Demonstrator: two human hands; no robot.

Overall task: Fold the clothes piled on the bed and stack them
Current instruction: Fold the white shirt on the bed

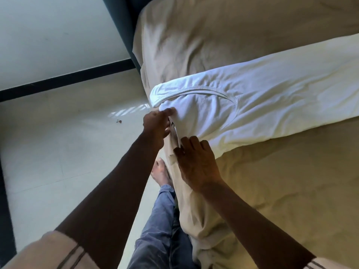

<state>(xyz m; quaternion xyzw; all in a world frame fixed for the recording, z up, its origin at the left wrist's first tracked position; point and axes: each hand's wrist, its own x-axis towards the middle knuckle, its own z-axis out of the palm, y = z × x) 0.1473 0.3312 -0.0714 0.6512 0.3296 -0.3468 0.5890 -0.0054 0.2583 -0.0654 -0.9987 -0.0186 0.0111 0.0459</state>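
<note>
A white garment (262,98) lies stretched across the bed from its left edge toward the right, its stitched neckline facing me. My left hand (157,123) pinches the cloth at the garment's near left corner, just below the neckline. My right hand (196,162) rests on the garment's lower edge at the side of the bed, fingers bent onto the cloth; whether they grip it is unclear. Part of the white cloth hangs down over the bed's side between my hands.
The bed (281,191) has a beige, wrinkled sheet and fills the right of the view. Pale tiled floor (68,152) lies to the left, with a dark skirting strip (64,78). My jeans-clad leg and bare foot (161,175) stand against the bed's side.
</note>
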